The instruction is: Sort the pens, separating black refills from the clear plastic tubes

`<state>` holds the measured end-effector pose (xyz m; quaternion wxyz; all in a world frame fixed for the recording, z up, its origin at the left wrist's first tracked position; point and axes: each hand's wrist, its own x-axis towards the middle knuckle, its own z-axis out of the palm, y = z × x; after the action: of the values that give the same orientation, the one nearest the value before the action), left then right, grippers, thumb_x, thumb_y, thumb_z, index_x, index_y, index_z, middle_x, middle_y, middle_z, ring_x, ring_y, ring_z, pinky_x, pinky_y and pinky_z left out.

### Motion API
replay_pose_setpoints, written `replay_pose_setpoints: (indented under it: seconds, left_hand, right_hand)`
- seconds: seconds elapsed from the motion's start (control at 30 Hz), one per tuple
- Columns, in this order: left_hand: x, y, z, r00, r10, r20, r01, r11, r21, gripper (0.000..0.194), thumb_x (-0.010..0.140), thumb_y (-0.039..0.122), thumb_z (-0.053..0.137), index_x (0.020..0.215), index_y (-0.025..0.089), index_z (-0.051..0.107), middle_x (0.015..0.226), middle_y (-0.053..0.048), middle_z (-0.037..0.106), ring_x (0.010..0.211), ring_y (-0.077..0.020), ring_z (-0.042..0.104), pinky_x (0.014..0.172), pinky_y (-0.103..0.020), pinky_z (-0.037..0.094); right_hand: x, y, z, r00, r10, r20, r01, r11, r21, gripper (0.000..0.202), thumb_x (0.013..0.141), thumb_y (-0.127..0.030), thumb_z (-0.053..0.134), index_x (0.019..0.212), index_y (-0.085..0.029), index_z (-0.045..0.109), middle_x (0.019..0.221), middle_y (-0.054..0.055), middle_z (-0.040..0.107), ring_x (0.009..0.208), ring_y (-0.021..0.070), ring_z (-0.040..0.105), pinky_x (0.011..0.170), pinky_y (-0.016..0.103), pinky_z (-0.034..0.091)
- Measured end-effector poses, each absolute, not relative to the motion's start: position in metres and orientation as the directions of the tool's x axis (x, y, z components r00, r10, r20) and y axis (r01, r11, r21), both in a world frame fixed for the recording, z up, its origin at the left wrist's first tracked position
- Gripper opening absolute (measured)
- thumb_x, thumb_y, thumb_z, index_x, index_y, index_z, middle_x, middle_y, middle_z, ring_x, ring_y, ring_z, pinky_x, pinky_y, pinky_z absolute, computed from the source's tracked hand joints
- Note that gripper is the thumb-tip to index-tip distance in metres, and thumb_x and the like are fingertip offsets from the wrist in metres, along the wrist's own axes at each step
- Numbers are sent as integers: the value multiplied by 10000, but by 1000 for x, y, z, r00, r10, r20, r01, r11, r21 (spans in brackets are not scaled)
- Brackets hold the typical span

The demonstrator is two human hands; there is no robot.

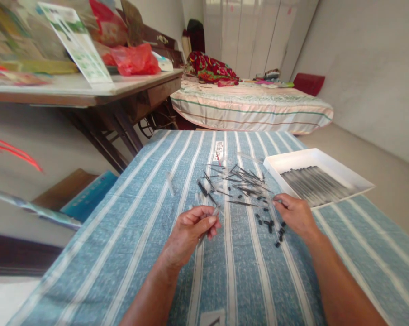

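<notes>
My left hand [197, 226] is closed on a thin clear tube, low at the middle of the striped cloth. To its right, my right hand [294, 213] has its fingertips pinched beside the small parts; what they hold, if anything, is too small to tell. Between and beyond my hands lie many thin dark rods [248, 179] in a loose pile. Several short black caps [270, 225] are scattered left of my right hand. A white box [279, 174] at the right holds a row of clear tubes with dark ends [315, 183].
The blue striped cloth [130, 253] covers the table. A side table [150, 83] with a red bag [136, 59] stands at the upper left. Below it is a blue box [89, 194]. A bed [252, 106] is behind the table.
</notes>
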<state>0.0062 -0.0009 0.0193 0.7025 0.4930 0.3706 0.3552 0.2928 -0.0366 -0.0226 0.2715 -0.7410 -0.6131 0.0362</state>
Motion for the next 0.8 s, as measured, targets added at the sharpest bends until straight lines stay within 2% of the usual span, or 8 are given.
replay_pose_setpoints:
  seconds: [0.47,0.8]
  left_hand:
    - [10,-1,20,462,859,-220,-61,279,958,173,702,246,642,826,139,587,641,-7,628,507,-77,500,487,-193,382]
    - [9,0,18,480,853,-205,-46,258,965,151,731,253,623,825,139,595,644,-6,619,525,-71,491,489,-178,375]
  right_hand:
    - [300,-33,-31,223,959,177,929,-155,-335,235,778,-351,447,800,-229,647,579,-6,618,556,151,568,534,228,356]
    - [300,-31,-29,246,957,152,939,-197,-280,240,793,-328,435,849,-234,649,666,12,657,655,172,606,567,235,359]
